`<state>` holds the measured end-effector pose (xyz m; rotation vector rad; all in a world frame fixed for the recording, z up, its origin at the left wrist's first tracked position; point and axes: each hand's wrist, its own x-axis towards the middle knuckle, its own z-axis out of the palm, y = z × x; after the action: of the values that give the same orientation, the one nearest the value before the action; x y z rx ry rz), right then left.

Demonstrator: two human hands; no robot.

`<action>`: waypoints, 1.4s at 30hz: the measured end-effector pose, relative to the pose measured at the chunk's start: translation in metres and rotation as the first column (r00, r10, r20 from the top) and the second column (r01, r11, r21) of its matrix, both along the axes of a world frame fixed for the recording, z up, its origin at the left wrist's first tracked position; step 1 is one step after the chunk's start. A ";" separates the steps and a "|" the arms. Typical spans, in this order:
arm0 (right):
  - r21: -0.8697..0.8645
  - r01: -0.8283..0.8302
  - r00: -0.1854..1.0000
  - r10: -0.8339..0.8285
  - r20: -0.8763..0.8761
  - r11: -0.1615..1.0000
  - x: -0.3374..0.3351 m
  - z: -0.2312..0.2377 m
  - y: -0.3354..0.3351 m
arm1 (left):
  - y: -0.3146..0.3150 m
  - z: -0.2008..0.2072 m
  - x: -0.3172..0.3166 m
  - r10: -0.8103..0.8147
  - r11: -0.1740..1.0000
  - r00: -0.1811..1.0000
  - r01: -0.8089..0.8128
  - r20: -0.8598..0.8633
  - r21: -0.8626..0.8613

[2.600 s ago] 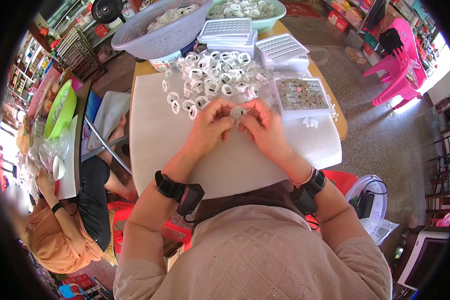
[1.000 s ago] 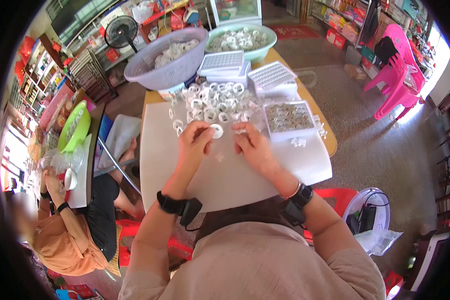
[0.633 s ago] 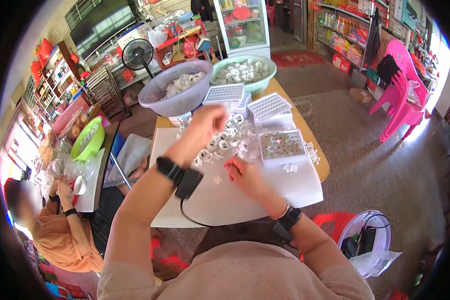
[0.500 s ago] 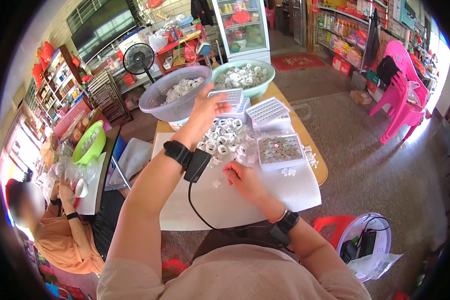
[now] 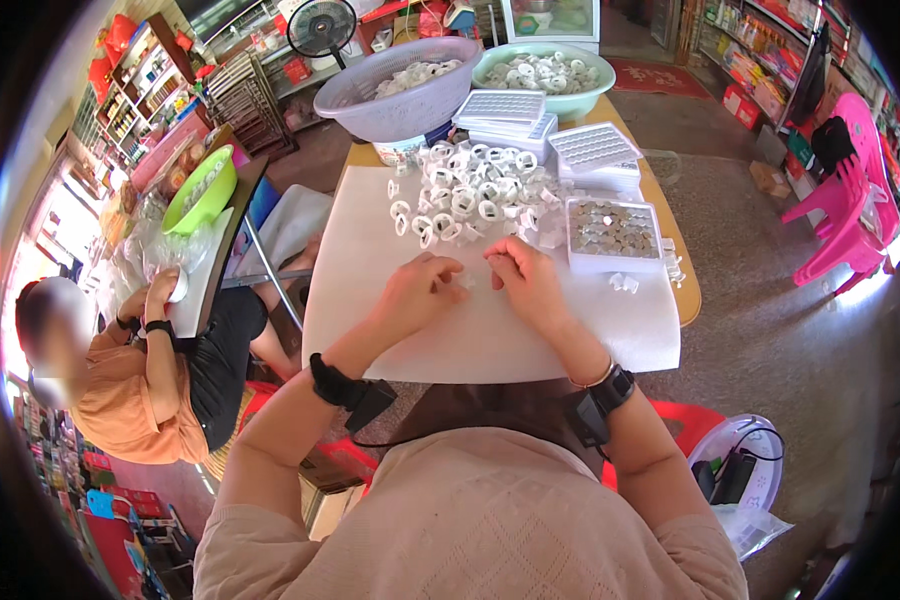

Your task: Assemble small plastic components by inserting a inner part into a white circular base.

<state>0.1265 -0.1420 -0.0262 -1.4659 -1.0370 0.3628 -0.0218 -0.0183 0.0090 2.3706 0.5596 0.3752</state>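
Note:
My left hand (image 5: pixel 422 292) hovers over the near part of the white sheet (image 5: pixel 360 330), fingers loosely curled and apart. By its fingertips is a small translucent piece (image 5: pixel 463 281); whether it is touched I cannot tell. Just to the right, my right hand (image 5: pixel 526 284) has thumb and fingers pinched together; anything between them is too small to make out. Beyond both hands lies a loose heap of small white ring-shaped plastic parts (image 5: pixel 460 205). A white box (image 5: pixel 617 266) of small round metallic pieces stands right of the heap.
Stacked white trays (image 5: pixel 500 122) and a second stack (image 5: pixel 600 150) stand behind the heap. Farther back are a lilac basket (image 5: pixel 395 112) and a pale green basin (image 5: pixel 605 78) of white parts. At left, another person (image 5: pixel 135 385) works at a table with a lime-green basin (image 5: pixel 220 190).
My left hand has come back from the rear tray stack to the near part of the sheet, beside my right hand. The view has tilted downward.

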 end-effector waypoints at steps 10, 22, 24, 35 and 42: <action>0.040 0.028 0.997 -0.031 0.064 0.999 -0.004 -0.004 0.000 | 0.003 -0.006 0.006 0.123 0.787 0.991 -0.069 0.046 -0.613; 0.059 0.202 0.975 -0.207 0.081 0.978 0.000 -0.009 0.002 | 0.026 -0.001 0.016 0.232 0.923 0.960 -0.166 0.159 -0.347; 0.074 0.237 0.953 -0.246 0.177 0.969 -0.002 -0.009 0.002 | 0.030 -0.004 0.019 0.236 0.963 0.952 -0.201 0.194 -0.181; 0.101 0.188 0.982 -0.187 -0.019 0.977 -0.009 0.007 -0.003 | -0.003 -0.003 0.011 -0.219 0.932 0.881 0.061 0.420 0.357; 0.060 0.035 0.978 -0.022 -0.207 0.998 -0.003 0.006 -0.006 | -0.012 -0.008 0.020 -0.157 0.986 0.875 0.116 0.458 0.118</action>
<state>0.1233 -0.1485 -0.0203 -1.3540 -0.8526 0.4476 -0.0016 -0.0303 0.0014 2.2677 0.1486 0.8901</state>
